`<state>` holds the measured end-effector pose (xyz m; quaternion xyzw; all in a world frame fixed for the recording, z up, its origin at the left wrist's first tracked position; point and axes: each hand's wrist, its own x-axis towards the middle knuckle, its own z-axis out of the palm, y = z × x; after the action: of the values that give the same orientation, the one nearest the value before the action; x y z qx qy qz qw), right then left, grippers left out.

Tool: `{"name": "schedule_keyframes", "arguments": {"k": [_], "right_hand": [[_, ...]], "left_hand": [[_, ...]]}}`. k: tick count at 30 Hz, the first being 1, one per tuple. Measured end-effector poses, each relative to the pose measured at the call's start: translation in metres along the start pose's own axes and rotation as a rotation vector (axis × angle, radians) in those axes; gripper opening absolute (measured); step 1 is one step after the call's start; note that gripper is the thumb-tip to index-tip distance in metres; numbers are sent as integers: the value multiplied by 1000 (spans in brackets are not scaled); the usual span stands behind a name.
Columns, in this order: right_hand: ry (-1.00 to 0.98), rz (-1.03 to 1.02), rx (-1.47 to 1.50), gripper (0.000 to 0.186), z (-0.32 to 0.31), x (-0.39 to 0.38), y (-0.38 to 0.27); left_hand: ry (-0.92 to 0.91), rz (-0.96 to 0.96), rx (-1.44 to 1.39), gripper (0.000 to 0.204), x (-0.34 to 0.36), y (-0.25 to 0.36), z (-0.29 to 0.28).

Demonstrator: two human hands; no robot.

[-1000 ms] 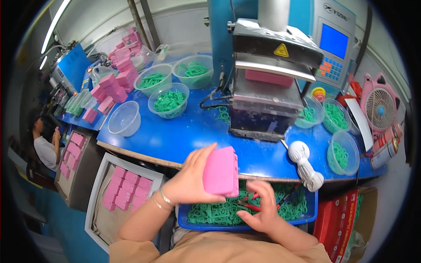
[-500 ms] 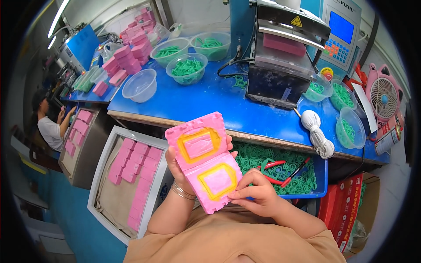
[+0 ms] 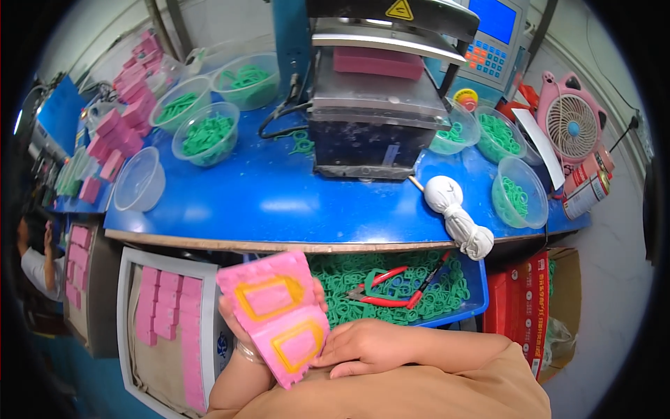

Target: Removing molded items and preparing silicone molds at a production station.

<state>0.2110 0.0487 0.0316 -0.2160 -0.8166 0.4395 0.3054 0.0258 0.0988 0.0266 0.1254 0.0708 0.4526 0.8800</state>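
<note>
Mould (image 3: 271,322) open in your L hand (image 3: 234,328)

Pink, two halves w/ yellow outlines, tilted, held in front of you by the L end of the blue tray (image 3: 483,286). Your L hand clasps it from behind, fingertips round its R edge; your R hand (image 3: 363,346) touches the lower half's R edge, can't tell if it pinches. Prob. light, semi-soft, bending at the crease, not v. slippery; rim may tear. Best hold: outer edges, off the outlines.

Containers: tray has green loops (image 3: 447,293) w/ red-handled pliers (image 3: 388,302) on top; clear bowls (image 3: 539,206) have green pieces (image 3: 204,136); white bin (image 3: 125,307), your L, has pink blocks (image 3: 167,307).
</note>
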Motion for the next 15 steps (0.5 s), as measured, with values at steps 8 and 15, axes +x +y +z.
{"name": "schedule_keyframes", "arguments": {"k": [8,15], "right_hand": [[-310,234,548,31,-25,-18,-26],[841,546,-1218,36,-112,-19,-53]], "left_hand": [[227,-341,79,104,-18,-19,26],[49,-361,-51,109,-30,-17,27]]}}
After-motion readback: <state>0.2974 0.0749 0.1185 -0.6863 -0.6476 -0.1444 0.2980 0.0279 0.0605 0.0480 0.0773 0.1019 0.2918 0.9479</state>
